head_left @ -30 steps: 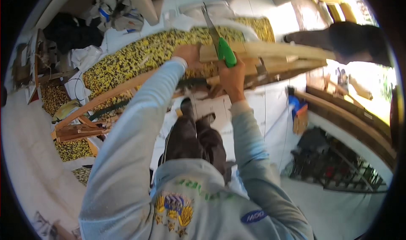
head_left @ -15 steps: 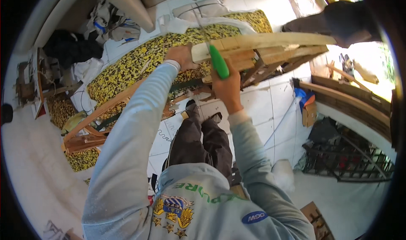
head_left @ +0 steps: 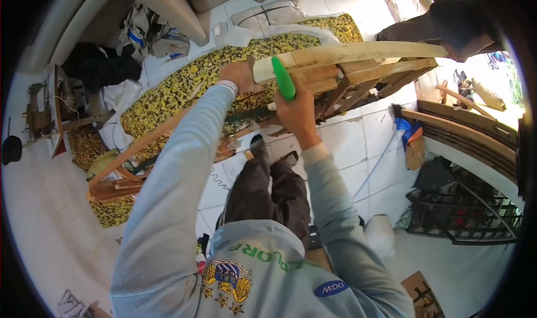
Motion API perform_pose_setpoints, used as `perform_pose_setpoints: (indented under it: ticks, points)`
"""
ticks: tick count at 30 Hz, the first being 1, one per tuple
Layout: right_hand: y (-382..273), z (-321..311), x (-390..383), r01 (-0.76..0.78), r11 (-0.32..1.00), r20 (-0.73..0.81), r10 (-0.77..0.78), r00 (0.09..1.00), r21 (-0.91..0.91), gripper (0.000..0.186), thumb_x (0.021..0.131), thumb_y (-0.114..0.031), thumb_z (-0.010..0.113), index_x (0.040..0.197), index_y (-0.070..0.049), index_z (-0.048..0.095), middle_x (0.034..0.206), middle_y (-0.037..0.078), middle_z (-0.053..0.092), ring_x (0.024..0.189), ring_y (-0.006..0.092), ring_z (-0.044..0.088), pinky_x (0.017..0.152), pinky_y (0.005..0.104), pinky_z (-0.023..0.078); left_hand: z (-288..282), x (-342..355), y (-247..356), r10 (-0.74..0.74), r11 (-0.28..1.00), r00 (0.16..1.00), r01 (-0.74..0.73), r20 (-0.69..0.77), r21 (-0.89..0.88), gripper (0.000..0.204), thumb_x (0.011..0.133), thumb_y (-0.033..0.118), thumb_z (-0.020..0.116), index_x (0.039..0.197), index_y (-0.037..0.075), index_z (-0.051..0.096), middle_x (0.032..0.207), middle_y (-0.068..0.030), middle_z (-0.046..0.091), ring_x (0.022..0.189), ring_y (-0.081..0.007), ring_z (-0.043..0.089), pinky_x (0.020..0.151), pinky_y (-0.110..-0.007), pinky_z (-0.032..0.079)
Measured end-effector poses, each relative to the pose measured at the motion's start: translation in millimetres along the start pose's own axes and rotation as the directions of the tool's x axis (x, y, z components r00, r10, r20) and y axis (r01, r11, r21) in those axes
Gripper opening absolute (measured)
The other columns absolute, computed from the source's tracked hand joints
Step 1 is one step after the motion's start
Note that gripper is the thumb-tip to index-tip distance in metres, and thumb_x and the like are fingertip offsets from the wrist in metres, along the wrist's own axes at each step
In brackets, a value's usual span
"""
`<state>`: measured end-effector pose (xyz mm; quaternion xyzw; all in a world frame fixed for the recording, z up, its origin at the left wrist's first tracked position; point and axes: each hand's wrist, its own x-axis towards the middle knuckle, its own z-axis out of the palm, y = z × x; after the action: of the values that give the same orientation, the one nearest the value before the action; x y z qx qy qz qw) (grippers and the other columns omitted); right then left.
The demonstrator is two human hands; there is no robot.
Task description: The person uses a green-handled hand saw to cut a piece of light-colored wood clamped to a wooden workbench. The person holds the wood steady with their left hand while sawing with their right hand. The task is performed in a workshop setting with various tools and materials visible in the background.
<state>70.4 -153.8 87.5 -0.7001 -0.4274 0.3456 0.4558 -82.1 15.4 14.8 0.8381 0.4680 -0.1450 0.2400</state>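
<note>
A long pale wooden board (head_left: 358,52), slightly curved, lies across the top of a wooden frame (head_left: 330,85). My left hand (head_left: 239,76) is wrapped round the board's left end, pressing on it. Just right of it, my right hand (head_left: 296,111) grips the green handle (head_left: 283,78) of a handsaw, tilted over the board near that end. I cannot make out the saw's blade clearly now. At the board's far right end is another person's hand (head_left: 460,48), below a dark sleeve.
Yellow-and-black speckled foam (head_left: 168,91) lies on the white tiled floor (head_left: 341,144) behind the frame. A lower rail (head_left: 142,139) runs left. At right are wooden beams (head_left: 464,125), a blue-and-orange item on a box (head_left: 414,150) and a black metal rack (head_left: 464,217).
The saw handle has shifted slightly up and left, with my right hand moving along. Its thin blade, visible earlier, no longer shows clearly. My left hand stays on the board end.
</note>
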Motion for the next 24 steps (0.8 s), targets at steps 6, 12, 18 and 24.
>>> perform_pose_setpoints:
  ticks: [6,12,18,24]
  points:
    - [-45.4,-79.2,-203.0,-0.048,0.991,0.002,0.049,0.999,-0.128,0.042,0.093,0.0,0.069,0.135,0.002,0.069,0.105,0.018,0.079,0.089,0.0219,0.077,0.083,0.0341,0.06,9.5,-18.3,-18.7,-0.019,0.999,0.999,0.017,-0.034,-0.051,0.076,0.073,0.056,0.087,0.127,0.008,0.063,0.108,-0.0199,0.08,0.102,-0.0397,0.078,0.089,-0.052,0.061]
    - [20.0,12.0,-20.2,0.168,0.968,-0.076,-0.185,0.98,-0.187,0.045,0.088,-0.002,0.071,0.133,0.001,0.069,0.087,0.021,0.072,0.074,0.0366,0.067,0.076,0.0428,0.056,7.7,-14.5,-3.8,-0.045,0.997,0.998,0.042,-0.053,-0.06,0.082,0.072,0.056,0.089,0.131,0.007,0.06,0.107,-0.0201,0.08,0.102,-0.0393,0.078,0.087,-0.052,0.061]
    - [1.1,-8.2,-55.9,0.091,0.995,-0.015,-0.091,0.996,-0.038,0.036,0.088,0.001,0.067,0.123,0.0,0.07,0.098,0.022,0.075,0.086,0.0368,0.075,0.077,0.0447,0.057,6.0,-18.5,-20.4,-0.003,0.999,0.999,0.001,-0.039,-0.052,0.079,0.073,0.052,0.089,0.13,0.005,0.061,0.106,-0.0208,0.08,0.101,-0.0393,0.078,0.087,-0.052,0.061]
    - [-30.1,-61.1,-167.9,0.126,0.97,-0.007,-0.131,0.991,-0.208,0.032,0.103,0.001,0.06,0.132,0.005,0.071,0.106,0.017,0.078,0.088,0.0195,0.074,0.076,0.0327,0.058,13.9,-28.2,-14.4,-0.044,0.995,0.997,0.038,-0.062,-0.092,0.071,0.075,0.048,0.088,0.126,0.006,0.062,0.105,-0.0204,0.08,0.101,-0.0398,0.078,0.088,-0.052,0.061]
